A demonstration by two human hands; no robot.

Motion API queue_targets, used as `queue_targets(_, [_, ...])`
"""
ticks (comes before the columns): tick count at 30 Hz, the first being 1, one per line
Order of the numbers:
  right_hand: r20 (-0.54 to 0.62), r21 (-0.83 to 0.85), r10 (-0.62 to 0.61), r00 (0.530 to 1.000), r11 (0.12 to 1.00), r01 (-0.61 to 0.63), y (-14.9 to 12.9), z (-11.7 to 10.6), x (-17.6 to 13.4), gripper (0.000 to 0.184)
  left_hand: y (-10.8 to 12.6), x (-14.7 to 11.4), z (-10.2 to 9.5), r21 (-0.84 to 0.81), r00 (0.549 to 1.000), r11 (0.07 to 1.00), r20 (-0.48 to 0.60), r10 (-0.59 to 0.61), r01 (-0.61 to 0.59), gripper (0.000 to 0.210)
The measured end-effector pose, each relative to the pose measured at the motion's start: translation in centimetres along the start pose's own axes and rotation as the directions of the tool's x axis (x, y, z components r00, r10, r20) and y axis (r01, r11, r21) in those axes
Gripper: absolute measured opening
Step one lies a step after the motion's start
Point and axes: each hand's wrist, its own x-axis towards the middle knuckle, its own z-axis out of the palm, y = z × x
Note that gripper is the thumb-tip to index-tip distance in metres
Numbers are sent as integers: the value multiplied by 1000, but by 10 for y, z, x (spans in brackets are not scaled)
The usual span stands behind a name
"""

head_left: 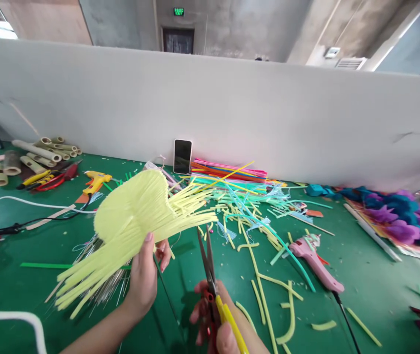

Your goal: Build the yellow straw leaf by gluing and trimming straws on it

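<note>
My left hand (146, 270) grips a pale yellow fan-shaped piece made of pipe cleaners (132, 206), thumb on its face and fingers curled behind. Loose strands stick out of the piece at the lower left and at the right. In my right hand (210, 314) is a pair of scissors (210, 265) with one yellow and one dark red handle. Their blades point up, slightly parted, with the tips just under the right-hand strands. Whether the tips touch a strand I cannot tell. Cut yellow pipe cleaner pieces (261, 295) lie to the right of the scissors.
A pink glue gun (316, 265) lies at the right, a yellow glue gun (96, 181) at the left. Behind are a phone (182, 156), bundled colored pipe cleaners (232, 169) and bamboo tubes (44, 152). Purple and blue flowers (402, 211) lie far right. A white partition (210, 108) bounds the green table.
</note>
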Motion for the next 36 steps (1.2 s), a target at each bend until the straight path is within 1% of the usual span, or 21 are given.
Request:
queue_targets(2, [-72,-113,-97,993,990,89,-13,5,-1,86,-2,-4,1,22,999,999,22,-23,23,50])
queue_targets(5, [-176,-213,-169,970,968,130,-29,12,-3,77,-7,-10,2,107,996,993,82,-47,39,52])
queue_targets(8, [-251,-238,-209,945,960,149,-31,20,2,70,-13,-15,3,183,990,983,132,-53,28,54])
queue_targets(11, [-289,-241,-226,930,958,158,-27,24,7,68,-15,-18,3,194,989,981,139,-56,29,54])
queue_targets(16, [-311,-227,-239,920,958,173,-22,21,7,66,-12,-18,5,233,989,972,139,-41,7,55])
queue_targets(20, [-307,-213,-207,929,966,145,-25,18,5,61,-8,-18,7,255,991,967,131,-15,-19,53])
queue_targets(23, [-299,-239,-200,933,962,130,-28,18,4,59,-7,-20,8,265,993,964,110,-41,11,53])
queue_targets(26, [-318,-271,-177,931,958,90,-32,19,4,60,-6,-21,9,272,992,962,109,-69,37,53])
queue_targets(28, [-321,-282,-163,933,957,70,-34,20,3,61,-6,-21,9,277,992,960,113,-63,30,54])
queue_targets(32, [-301,-291,-165,939,954,74,-37,19,3,62,-5,-21,10,278,992,960,120,-43,8,54])
queue_targets(36, [-305,-316,-150,941,947,49,-35,17,6,57,-5,-21,9,314,991,949,116,-63,23,55])
